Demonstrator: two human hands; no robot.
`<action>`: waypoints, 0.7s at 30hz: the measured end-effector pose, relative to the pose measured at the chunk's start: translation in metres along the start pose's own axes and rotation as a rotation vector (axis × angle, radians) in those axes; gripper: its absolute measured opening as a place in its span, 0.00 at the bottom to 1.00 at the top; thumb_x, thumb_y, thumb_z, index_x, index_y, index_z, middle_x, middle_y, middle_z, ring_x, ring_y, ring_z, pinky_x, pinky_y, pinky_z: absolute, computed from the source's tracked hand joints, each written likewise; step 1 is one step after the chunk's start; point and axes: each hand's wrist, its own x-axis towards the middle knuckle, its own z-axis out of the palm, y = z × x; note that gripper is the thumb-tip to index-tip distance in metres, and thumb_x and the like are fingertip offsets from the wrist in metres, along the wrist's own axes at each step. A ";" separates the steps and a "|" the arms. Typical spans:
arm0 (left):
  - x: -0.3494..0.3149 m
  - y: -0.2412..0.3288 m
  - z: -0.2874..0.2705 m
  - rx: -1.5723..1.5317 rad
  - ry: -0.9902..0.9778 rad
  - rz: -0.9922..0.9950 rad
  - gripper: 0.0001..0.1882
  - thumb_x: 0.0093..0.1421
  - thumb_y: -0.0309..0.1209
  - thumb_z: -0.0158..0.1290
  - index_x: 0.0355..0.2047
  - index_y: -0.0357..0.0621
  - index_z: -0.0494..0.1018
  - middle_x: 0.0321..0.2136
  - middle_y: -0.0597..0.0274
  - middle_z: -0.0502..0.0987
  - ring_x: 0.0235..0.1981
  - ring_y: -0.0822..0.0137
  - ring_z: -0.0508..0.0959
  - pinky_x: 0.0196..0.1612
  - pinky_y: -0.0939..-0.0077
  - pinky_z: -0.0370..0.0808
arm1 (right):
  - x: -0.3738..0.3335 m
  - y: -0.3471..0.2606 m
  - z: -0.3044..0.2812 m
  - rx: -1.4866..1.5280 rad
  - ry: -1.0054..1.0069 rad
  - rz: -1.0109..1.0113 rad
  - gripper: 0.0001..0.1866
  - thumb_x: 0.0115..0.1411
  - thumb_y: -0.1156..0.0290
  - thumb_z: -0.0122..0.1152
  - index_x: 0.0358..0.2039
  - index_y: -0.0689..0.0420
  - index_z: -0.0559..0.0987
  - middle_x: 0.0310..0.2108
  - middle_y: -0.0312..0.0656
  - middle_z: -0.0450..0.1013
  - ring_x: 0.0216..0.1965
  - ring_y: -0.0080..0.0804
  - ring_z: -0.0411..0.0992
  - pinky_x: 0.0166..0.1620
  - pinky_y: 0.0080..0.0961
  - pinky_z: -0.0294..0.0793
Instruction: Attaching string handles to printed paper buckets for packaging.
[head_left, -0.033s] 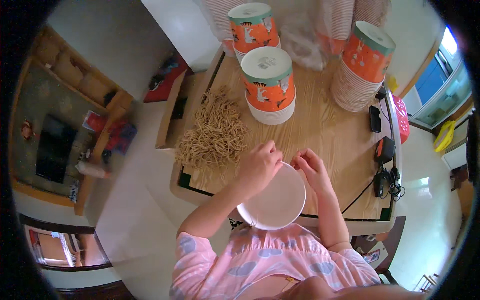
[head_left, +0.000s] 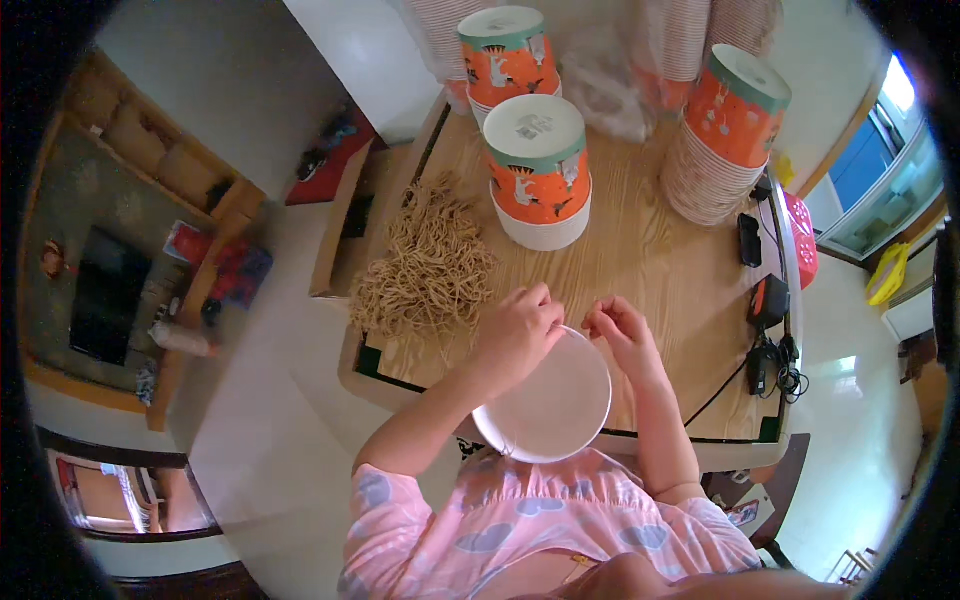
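Note:
A paper bucket (head_left: 560,405), its pale inside facing up, is held against my body at the table's near edge. My left hand (head_left: 520,332) is closed at its far rim, fingertips pinched on the edge. To the right of that, my right hand (head_left: 622,328) is pinched just beyond the rim; anything between its fingertips is too small to make out. Left of my hands lies a loose heap of thin tan cords (head_left: 425,265). A stack of upside-down orange paper buckets (head_left: 540,185) with green bands stands straight ahead.
Another bucket stack (head_left: 508,60) stands behind, and a taller one (head_left: 715,150) at the back right. Plastic-wrapped stacks (head_left: 690,40) line the far side. A black adapter (head_left: 768,300) and coiled cable (head_left: 790,380) lie along the right edge. An open cardboard box (head_left: 345,220) adjoins the table's left.

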 end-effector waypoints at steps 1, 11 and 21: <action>0.000 -0.004 -0.001 -0.044 -0.028 0.026 0.07 0.51 0.32 0.57 0.26 0.44 0.72 0.28 0.60 0.70 0.30 0.57 0.74 0.33 0.65 0.72 | 0.003 -0.003 -0.001 -0.096 -0.010 -0.013 0.05 0.63 0.73 0.49 0.32 0.61 0.71 0.29 0.35 0.72 0.32 0.21 0.69 0.38 0.18 0.69; -0.023 -0.010 0.005 -0.137 0.034 -0.040 0.08 0.49 0.33 0.58 0.24 0.45 0.70 0.24 0.61 0.71 0.30 0.59 0.74 0.32 0.65 0.72 | 0.006 -0.009 -0.009 -0.097 -0.452 0.187 0.07 0.59 0.75 0.53 0.36 0.63 0.75 0.32 0.36 0.73 0.38 0.19 0.69 0.42 0.19 0.69; -0.040 -0.017 0.013 -0.226 0.126 -0.046 0.07 0.49 0.32 0.58 0.24 0.47 0.71 0.26 0.63 0.70 0.31 0.61 0.74 0.33 0.66 0.73 | 0.011 -0.012 0.004 -0.232 -0.350 0.187 0.04 0.57 0.78 0.55 0.33 0.63 0.76 0.32 0.36 0.73 0.35 0.20 0.70 0.40 0.18 0.70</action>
